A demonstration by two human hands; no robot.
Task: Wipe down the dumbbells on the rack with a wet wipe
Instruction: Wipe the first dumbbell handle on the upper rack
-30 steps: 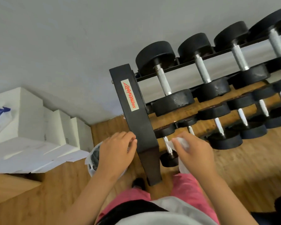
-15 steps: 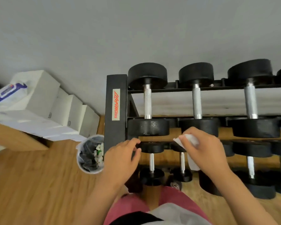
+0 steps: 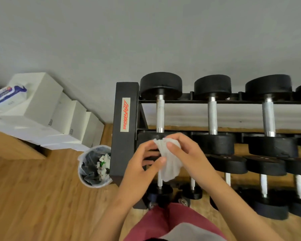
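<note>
Head view, looking steeply down along a black metal dumbbell rack with a red-lettered label on its end post. In front of the rack's left end, held up between both hands: a crumpled white wet wipe, hanging before the near black head of the leftmost top-shelf dumbbell, a black-ended weight with a knurled silver handle. Cannot tell whether touching that head or just off it.

Left hand: thumb and curled fingers pinching the wipe's left edge. Right hand: thumb and fingers curled over the wipe's upper right part.

Further right on the top shelf, a second black dumbbell and a third, larger one, well apart from the hands. Below them, lower rows of smaller black dumbbells.

Just beside the rack's end post, on the wooden plank floor, a round white waste bin with a dark liner and crumpled white scraps inside. Farther left, stacked white cardboard boxes against the grey wall, with a blue-and-white soft pack on top. At the bottom edge, dark red shorts.
</note>
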